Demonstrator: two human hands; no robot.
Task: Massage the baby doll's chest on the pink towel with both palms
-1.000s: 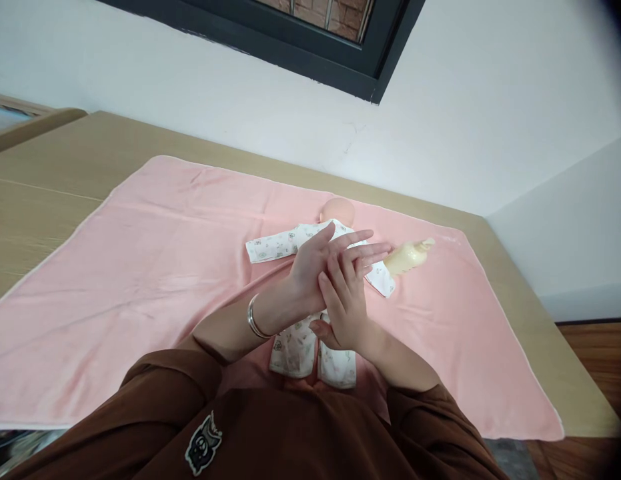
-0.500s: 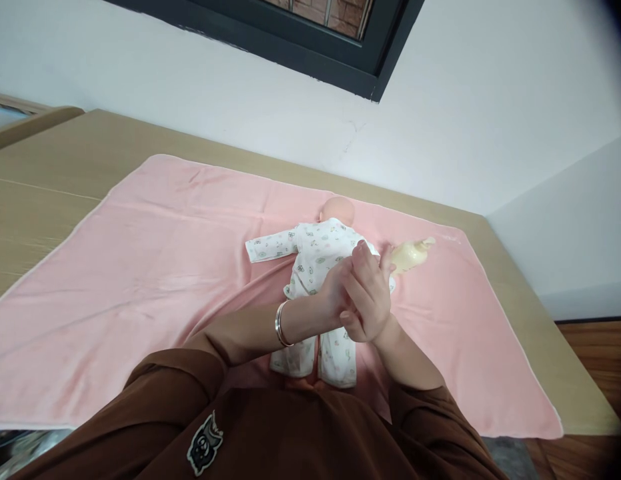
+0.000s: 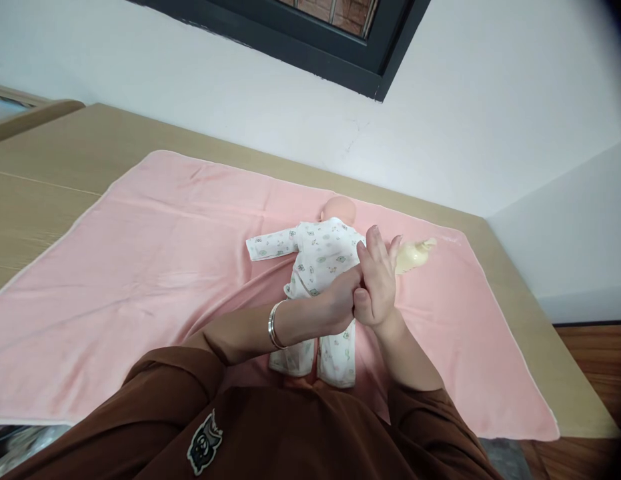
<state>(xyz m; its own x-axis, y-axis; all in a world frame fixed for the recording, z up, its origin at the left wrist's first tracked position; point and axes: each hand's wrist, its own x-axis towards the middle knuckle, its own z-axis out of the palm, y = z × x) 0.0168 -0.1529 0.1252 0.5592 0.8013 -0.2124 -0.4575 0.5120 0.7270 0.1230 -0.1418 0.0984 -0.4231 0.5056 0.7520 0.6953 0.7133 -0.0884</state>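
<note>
If you swing your right hand [image 3: 377, 283] outward, you could knock the pale-yellow, rounded bottle [image 3: 413, 257], which seems to lie on its side near the desk's far right corner; its shape might let it roll. The silver metal bracelet [image 3: 273, 327] at your left wrist could snag fabric. Leaning in might drag the pink, white-edged cloth blanket [image 3: 190, 233], already rucked beside the doll, along the wood-toned desk [image 3: 545, 353].

Your left hand [image 3: 337, 307] is curled into a loose fist against your right palm, its inside hidden; your right grip is spread flat, holding nothing visible.

The peach-headed doll in white printed pyjamas [image 3: 325, 250] lies on the blanket, head towards the desk's far edge, legs towards the near one. No face shows, so it looks face-down; one sleeve stretches leftward, and your hands hide the other.
</note>
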